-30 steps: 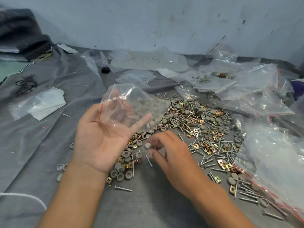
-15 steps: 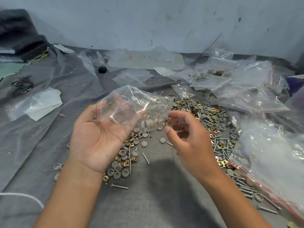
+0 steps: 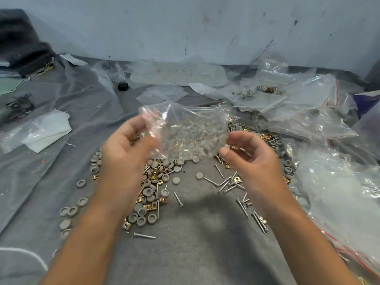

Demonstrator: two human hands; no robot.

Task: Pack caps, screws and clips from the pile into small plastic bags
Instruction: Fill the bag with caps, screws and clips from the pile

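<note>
A small clear plastic bag [image 3: 185, 132] with grey caps and a few screws inside hangs above the pile, blurred by motion. My left hand [image 3: 125, 153] grips its left end, where the red zip line shows. At the bag's right edge is my right hand [image 3: 248, 155], with thumb and curled forefinger closing on that edge. Below and behind the bag lies the pile [image 3: 156, 182] of grey caps, screws and brass clips on the grey cloth [image 3: 195, 243]. Loose screws [image 3: 228, 184] lie under my right hand.
Larger clear bags [image 3: 339, 188] crowd the right side, some with red zip lines. More bags and sheets [image 3: 283, 95] lie at the back by the wall. A folded white bag [image 3: 39, 132] and black wires [image 3: 19, 105] are at the left. A small black object [image 3: 123, 86] sits behind.
Both hands have risen with the bag. My left hand turned from palm up to gripping its left end. My right hand left the pile and came to the bag's right edge.
</note>
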